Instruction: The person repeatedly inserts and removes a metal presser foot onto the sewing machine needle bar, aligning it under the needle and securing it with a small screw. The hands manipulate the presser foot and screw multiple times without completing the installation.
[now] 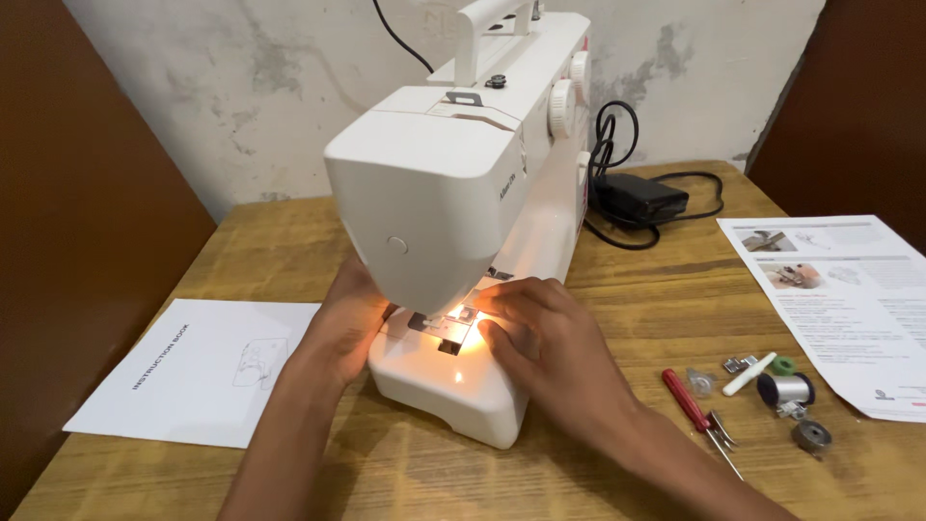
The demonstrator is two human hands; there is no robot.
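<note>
so there's a white sewing machine (482, 193) sitting on a wooden table (637, 309), its little lamp lit over the needle plate (446, 326). the right hand (540, 338) lies on the machine bed with fingers stretched out flat, fingertips touching the plate area, not gripping anything. the left hand (345, 323) is tucked in beside the machine head, fingers hidden behind it, so can't tell whether it's holding something. left of the machine lies a white booklet (198, 371), on the right a printed sheet (849, 299). near that sheet sit a red-handled seam ripper (694, 405), a thread spool (786, 389) and a metal bobbin case (812, 436). black foot pedal (641, 198) at the back.
</note>
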